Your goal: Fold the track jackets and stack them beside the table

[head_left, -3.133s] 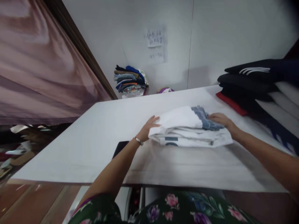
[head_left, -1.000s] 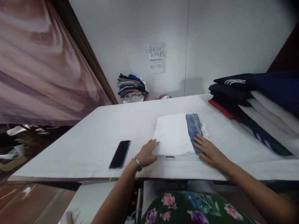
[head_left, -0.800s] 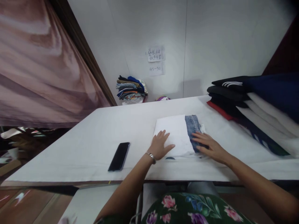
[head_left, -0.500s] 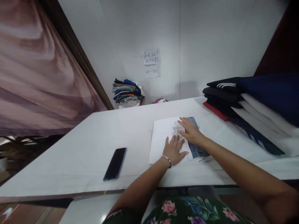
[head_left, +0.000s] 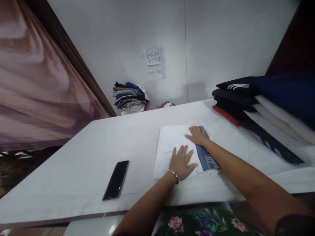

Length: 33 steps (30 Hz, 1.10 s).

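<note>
A folded white garment [head_left: 165, 141] with a blue denim panel [head_left: 206, 159] along its right side lies flat on the white-covered table [head_left: 118, 141]. My left hand [head_left: 182, 162], with a silvery bracelet at the wrist, rests on the white cloth near its front edge, fingers spread. Farther back, my right hand [head_left: 197, 135] lies flat where the white cloth meets the denim, its fingers stretched out. Neither hand grips anything. Part of the denim is hidden beneath the right hand and forearm.
A black phone [head_left: 116, 180] lies left of the garment. Folded clothes [head_left: 236, 95] are stacked high on the right. Another clothes pile [head_left: 130, 98] stands beyond the far edge, near a small purple and white item [head_left: 166, 104]. A pink curtain [head_left: 36, 88] hangs at left.
My right hand has moved down flat onto the cloth, and its fingers now lie closer to the surface. The left hand stays spread on the garment. The camera view has shifted slightly.
</note>
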Tool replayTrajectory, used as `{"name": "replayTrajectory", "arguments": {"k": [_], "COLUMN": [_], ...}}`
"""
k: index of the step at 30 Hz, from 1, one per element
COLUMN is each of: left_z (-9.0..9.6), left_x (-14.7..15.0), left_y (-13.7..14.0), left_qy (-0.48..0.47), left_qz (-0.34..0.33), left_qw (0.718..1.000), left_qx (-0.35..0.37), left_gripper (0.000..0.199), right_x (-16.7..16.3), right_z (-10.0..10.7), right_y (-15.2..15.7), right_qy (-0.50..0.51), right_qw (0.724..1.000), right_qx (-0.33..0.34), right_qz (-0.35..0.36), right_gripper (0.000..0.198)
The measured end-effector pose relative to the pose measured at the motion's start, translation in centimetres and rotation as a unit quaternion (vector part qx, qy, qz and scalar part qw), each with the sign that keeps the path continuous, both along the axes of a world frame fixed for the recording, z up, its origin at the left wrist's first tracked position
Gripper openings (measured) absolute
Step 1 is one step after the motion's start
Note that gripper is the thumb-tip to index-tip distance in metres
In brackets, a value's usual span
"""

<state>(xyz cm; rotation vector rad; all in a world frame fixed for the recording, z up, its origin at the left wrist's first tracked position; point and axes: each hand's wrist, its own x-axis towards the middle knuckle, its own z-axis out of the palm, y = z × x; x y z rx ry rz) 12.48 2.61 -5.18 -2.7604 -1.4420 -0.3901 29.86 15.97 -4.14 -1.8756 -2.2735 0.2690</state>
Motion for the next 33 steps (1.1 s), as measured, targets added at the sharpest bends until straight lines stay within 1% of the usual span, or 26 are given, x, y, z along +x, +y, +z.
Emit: {"name": "replayTrajectory", "arguments": {"k": [2,5,6,8,9,11,15,18,19,20,22,23,25,27,29,30,31,32,33], "left_z": [0.9,3.2,3.9,4.7,4.7,3.8,1.4,0.8,0.8,0.9,0.9,1.0,1.2,1.6,2.4,2.8,3.2,3.6,3.9], "left_x": [0.1,0.0,-0.2,-0.7,-1.0,-1.7,-2.3,-2.2,-2.2,-2.1,-1.9,-1.9,-1.9,-2.3,-3.2,-3.7,-4.4,-5.1,-5.8], "left_y": [0.1,0.9,1.3,2.2,2.6,3.1,3.4,3.4,3.4,3.3,3.3,3.2,3.2,3.5,4.1,4.5,5.1,5.6,6.2], "left_qy": [0.001,0.007,0.006,0.001,0.001,0.013,0.044,0.052,0.054,0.054,0.052,0.050,0.042,0.028,-0.002,-0.026,-0.055,-0.088,-0.123], "left_qz": [0.002,0.007,0.019,0.064,0.088,0.116,0.123,0.125,0.126,0.128,0.130,0.130,0.126,0.112,0.098,0.106,0.130,0.168,0.216], "left_qw": [1.000,0.997,0.996,0.996,0.995,0.993,0.990,0.989,0.989,0.989,0.989,0.989,0.990,0.990,0.989,0.986,0.982,0.975,0.961], "left_qx": [-0.026,-0.082,-0.085,-0.060,-0.045,-0.033,-0.047,-0.051,-0.050,-0.050,-0.050,-0.051,-0.057,-0.077,-0.112,-0.122,-0.123,-0.119,-0.118], "left_gripper": [0.064,0.062,0.061,0.061,0.062,0.064,0.067,0.069,0.070,0.070,0.070,0.070,0.070,0.069,0.065,0.063,0.060,0.059,0.058], "right_x": [0.0,-0.1,-0.1,-0.1,-0.1,-0.1,0.0,0.0,-0.2,-0.4,-0.9,-1.2,-1.7,-1.8,-1.7,-1.7,-1.7,-1.7,-1.8], "right_z": [0.0,0.4,0.5,0.5,0.5,0.4,0.9,2.3,2.9,3.4,4.0,3.9,3.0,1.6,0.4,0.0,-0.1,-0.2,-0.1], "right_y": [0.0,0.0,0.0,-0.1,-0.1,-0.3,-0.3,0.0,0.0,-0.2,-1.1,-1.8,-3.4,-4.8,-5.6,-5.7,-5.8,-5.7,-5.6], "right_qy": [0.001,0.002,0.003,0.002,0.001,0.000,-0.014,-0.029,-0.033,-0.035,-0.031,-0.029,-0.028,-0.033,-0.031,-0.027,-0.022,-0.018,-0.014], "right_qw": [1.000,1.000,1.000,1.000,1.000,1.000,1.000,0.999,0.998,0.999,0.999,0.998,0.993,0.992,0.992,0.993,0.993,0.993,0.993], "right_qx": [-0.003,-0.010,-0.010,-0.005,-0.004,-0.001,-0.005,-0.041,-0.048,-0.040,0.013,0.042,0.065,0.044,0.030,0.030,0.029,0.027,0.024], "right_qz": [0.000,-0.002,-0.001,0.001,0.002,-0.001,0.001,0.011,0.011,0.011,0.029,0.045,0.089,0.115,0.116,0.115,0.112,0.111,0.111], "right_gripper": [0.067,0.067,0.067,0.066,0.065,0.064,0.063,0.060,0.059,0.059,0.060,0.062,0.062,0.061,0.059,0.059,0.059,0.059,0.059]}}
